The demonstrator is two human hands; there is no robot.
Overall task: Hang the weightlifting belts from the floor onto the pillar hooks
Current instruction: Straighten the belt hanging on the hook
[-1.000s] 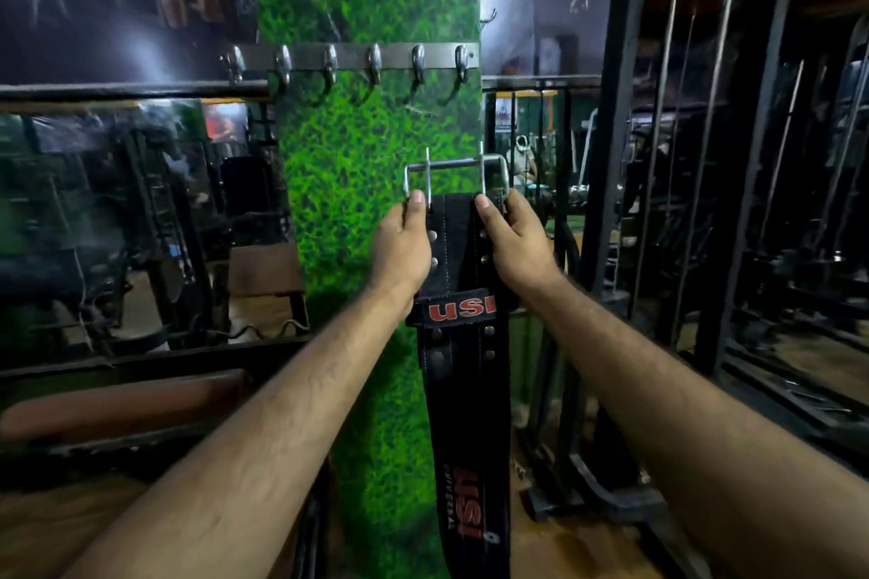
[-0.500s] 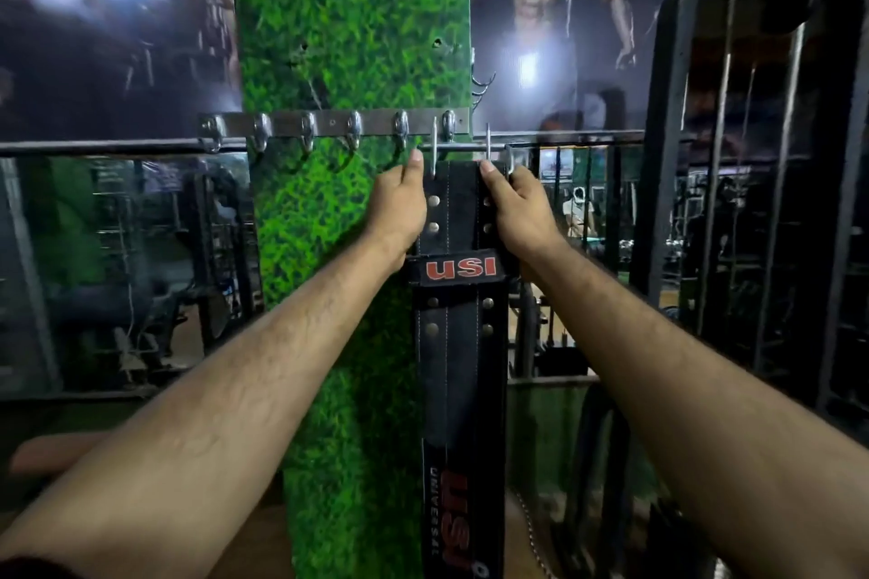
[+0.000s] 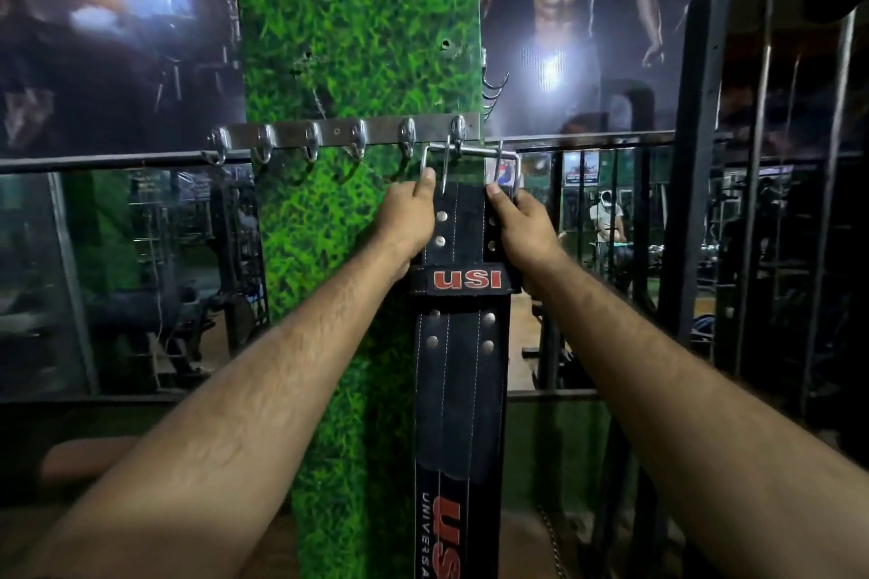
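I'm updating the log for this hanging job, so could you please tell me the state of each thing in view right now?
Belt: hanging straight down, held near its top by both hands.
Buckle: raised to the hook rail, at the rightmost hook; whether it is hooked on is unclear.
Hooks: the other five bare.
Left hand: grips the belt's left edge.
Right hand: grips the belt's right edge.

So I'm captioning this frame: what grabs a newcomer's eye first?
The bright green pillar at centre, crossed by a steel hook rail. Before it, the left hand and right hand grip a black belt, its buckle at the rightmost hook.
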